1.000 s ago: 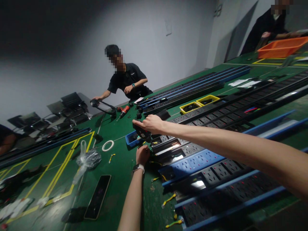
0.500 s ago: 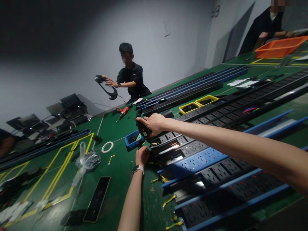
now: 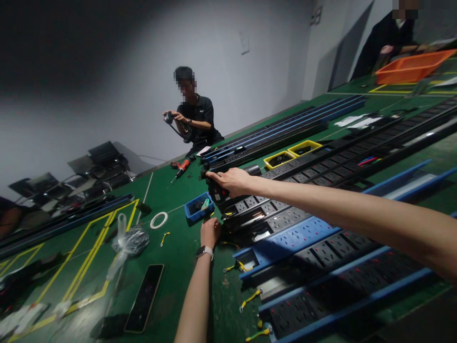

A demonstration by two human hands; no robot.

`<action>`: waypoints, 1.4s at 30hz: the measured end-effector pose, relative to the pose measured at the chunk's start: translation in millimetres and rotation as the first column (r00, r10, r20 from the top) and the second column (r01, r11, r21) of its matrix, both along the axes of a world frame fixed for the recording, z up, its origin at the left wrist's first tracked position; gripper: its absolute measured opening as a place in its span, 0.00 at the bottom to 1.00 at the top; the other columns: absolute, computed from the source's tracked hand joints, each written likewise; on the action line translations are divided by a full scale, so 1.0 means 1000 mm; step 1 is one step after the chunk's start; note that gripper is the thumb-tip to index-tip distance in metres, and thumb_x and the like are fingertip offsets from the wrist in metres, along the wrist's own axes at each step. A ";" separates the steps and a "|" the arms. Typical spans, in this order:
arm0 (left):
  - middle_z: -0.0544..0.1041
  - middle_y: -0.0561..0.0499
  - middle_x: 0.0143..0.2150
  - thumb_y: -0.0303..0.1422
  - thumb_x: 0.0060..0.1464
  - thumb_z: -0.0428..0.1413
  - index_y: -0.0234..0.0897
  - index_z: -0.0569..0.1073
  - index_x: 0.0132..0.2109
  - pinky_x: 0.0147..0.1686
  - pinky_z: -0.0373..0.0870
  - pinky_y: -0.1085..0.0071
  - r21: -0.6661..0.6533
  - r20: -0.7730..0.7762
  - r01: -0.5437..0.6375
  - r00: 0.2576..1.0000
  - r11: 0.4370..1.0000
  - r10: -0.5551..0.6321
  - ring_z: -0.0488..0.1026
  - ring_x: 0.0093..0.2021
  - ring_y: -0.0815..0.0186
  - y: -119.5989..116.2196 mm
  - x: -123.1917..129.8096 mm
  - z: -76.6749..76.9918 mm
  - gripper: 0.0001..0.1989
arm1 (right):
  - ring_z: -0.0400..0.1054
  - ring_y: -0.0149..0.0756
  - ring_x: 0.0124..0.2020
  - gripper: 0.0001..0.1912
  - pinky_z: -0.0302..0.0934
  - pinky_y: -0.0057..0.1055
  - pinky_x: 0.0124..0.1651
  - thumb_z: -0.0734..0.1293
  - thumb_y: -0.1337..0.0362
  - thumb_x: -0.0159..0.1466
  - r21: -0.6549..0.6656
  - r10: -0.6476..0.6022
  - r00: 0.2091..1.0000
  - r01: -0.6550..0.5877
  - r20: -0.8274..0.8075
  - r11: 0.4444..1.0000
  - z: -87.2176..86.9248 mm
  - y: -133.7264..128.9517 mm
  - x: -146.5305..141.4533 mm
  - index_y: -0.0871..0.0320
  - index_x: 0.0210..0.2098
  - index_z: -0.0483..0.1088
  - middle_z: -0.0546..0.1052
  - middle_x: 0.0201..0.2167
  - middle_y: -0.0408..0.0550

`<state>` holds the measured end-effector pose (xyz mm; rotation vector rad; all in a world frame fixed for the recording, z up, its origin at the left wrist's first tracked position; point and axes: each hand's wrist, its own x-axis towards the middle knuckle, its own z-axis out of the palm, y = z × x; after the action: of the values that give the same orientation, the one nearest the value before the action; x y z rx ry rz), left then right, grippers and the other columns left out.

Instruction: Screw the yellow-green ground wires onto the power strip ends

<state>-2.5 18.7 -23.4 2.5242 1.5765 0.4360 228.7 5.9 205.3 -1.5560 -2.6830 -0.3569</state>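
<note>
My right hand [image 3: 233,182] is wrapped round a black power tool [image 3: 217,191] with a red spot on its side. The tool is above the ends of several power strips [image 3: 291,238], in black and blue housings with rows of sockets. Just below it, my left hand [image 3: 210,232] is closed beside the strip ends. A bit of yellow shows at its fingertips, but what it holds is hidden. Short yellow-green earth wires [image 3: 251,300] with ring terminals stick out from nearby strips. A blue bin [image 3: 198,209] with small dark parts and a teal-handled tool stands left of the power tool.
On the green table [image 3: 182,281] lie a phone [image 3: 145,297], a clear plastic bag [image 3: 133,240], a white ring [image 3: 159,220] and a red-black drill [image 3: 183,167]. Two yellow bins [image 3: 280,160] stand behind the strips. A co-worker [image 3: 198,114] handles a dark curved device; another sits by an orange crate [image 3: 414,67].
My right hand and the power tool have shifted slightly to the right. My left hand stays nearly in place. The co-worker has drawn the dark device closer to the body.
</note>
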 end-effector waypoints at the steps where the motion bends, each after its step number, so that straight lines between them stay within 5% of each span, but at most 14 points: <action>1: 0.77 0.51 0.33 0.25 0.61 0.50 0.37 0.71 0.32 0.35 0.52 0.73 -0.003 0.000 -0.002 1.000 1.000 0.002 0.68 0.32 0.69 0.000 0.000 0.001 0.09 | 0.74 0.39 0.38 0.52 0.61 0.32 0.38 0.67 0.65 0.60 0.025 -0.012 1.000 0.012 0.005 1.000 -0.001 -0.002 -0.002 0.59 0.75 0.36 0.77 0.49 0.58; 7: 0.76 0.51 0.33 0.25 0.61 0.50 0.37 0.71 0.32 0.35 0.51 0.73 -0.009 -0.006 -0.014 1.000 1.000 0.013 0.67 0.32 0.70 -0.001 0.002 0.004 0.10 | 0.74 0.37 0.37 0.49 0.60 0.32 0.39 0.64 0.72 0.60 0.072 -0.030 0.999 0.029 0.014 0.997 -0.005 -0.007 -0.009 0.57 0.75 0.37 0.78 0.40 0.52; 42: 0.74 0.50 0.29 0.25 0.60 0.49 0.37 0.67 0.29 0.33 0.52 0.72 0.023 0.066 0.047 0.997 0.999 -0.048 0.65 0.29 0.70 0.002 -0.001 -0.001 0.10 | 0.72 0.35 0.35 0.46 0.59 0.32 0.37 0.61 0.73 0.62 0.073 -0.013 0.999 0.010 0.039 0.997 -0.002 -0.003 -0.020 0.58 0.76 0.39 0.79 0.42 0.53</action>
<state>-3.3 20.5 -24.0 2.5291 1.4932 0.5288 208.8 2.6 202.8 -1.5612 -2.6589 -0.4852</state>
